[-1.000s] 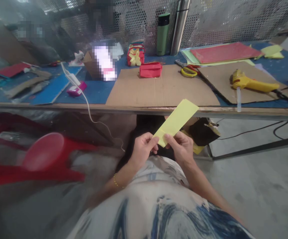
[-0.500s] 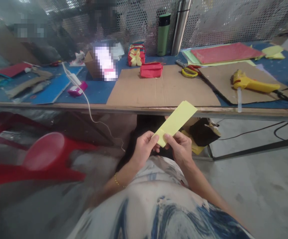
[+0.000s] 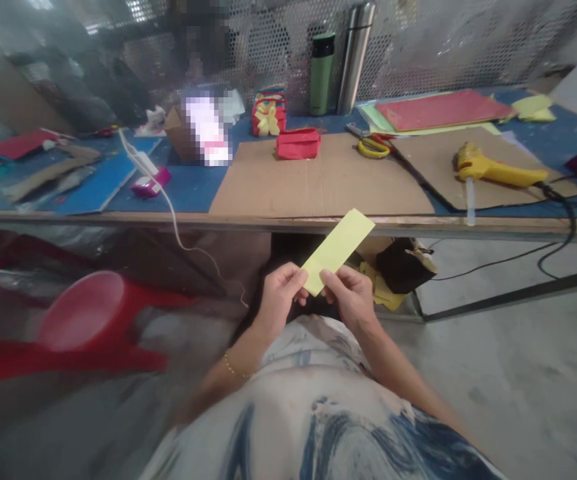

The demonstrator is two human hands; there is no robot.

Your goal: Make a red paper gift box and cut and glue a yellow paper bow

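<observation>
A folded strip of yellow paper (image 3: 341,248) slants up and to the right over my lap, its far end near the table's front edge. My left hand (image 3: 282,293) pinches its lower left edge between thumb and fingers. On the lower right edge, my right hand (image 3: 350,293) grips it, the thumb lying on top. The fingertips beneath the paper are partly hidden. Beyond the strip, a small red folded paper piece (image 3: 298,145) rests on a cardboard sheet (image 3: 338,190). Behind that stands a red box with a yellow paper flower (image 3: 268,117).
Yellow-handled scissors (image 3: 373,147) and a yellow glue gun (image 3: 501,168) lie on the right. Red and green paper sheets (image 3: 443,110) are stacked behind them. A lit phone (image 3: 208,130) leans at the left. Two bottles (image 3: 321,77) stand at the back. A red stool (image 3: 83,310) is at lower left.
The yellow strip and both hands have shifted slightly left in the view, and the strip's far end sits a little lower. Both hands keep their hold. The whole view has shifted a little too.
</observation>
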